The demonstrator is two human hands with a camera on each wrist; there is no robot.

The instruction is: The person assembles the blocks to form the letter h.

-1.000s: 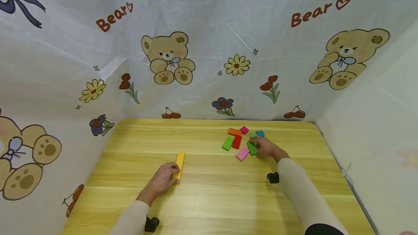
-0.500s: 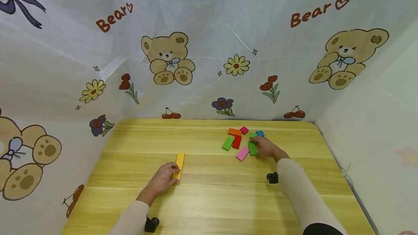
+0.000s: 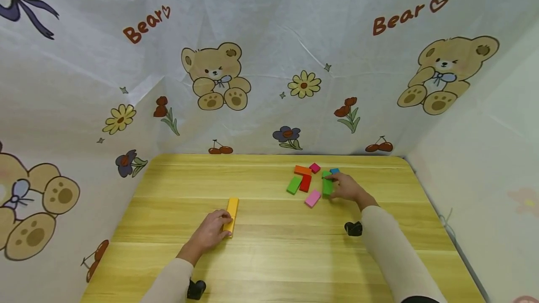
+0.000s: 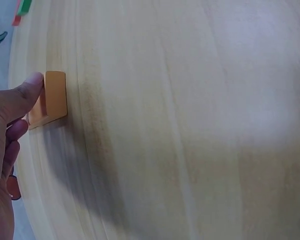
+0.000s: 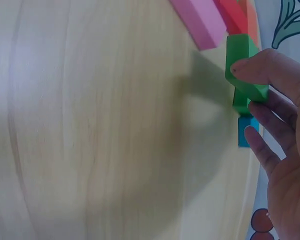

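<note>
Much of the grip is hidden in the head view: the right hand [image 3: 346, 187], right of centre in the frame, covers the right side of a green block [image 3: 327, 185], so that only the block's left face is seen beside a pink block [image 3: 313, 198]. The right wrist view makes this plain, though it is blurred; there the right hand [image 5: 280, 150] is seen at the right edge with its thumb laid on the green block [image 5: 244, 75] and its fingers curled under it, so the block is held pinched, tilted up from the wooden table [image 5: 100, 130]. A blue block [image 5: 245, 131] is half hidden behind the fingers there, and the pink block [image 5: 200, 22] is cut off by the upper edge. In the head view the blue block [image 3: 334, 171] shows only as a sliver above the hand. The left hand [image 3: 209, 233], in the lower middle of the head view, rests with gently bent fingers against the near end of a yellow block [image 3: 231, 212] lying flat on the table [image 3: 269, 256]. In the left wrist view only a fingertip of the left hand [image 4: 10, 145] is seen touching the yellow block [image 4: 52, 97]; whether it is gripped cannot be told. A red block [image 3: 305, 183], an orange block [image 3: 302, 170], a second green block [image 3: 294, 184] and a magenta block [image 3: 314, 168] lie left of the right hand.
</note>
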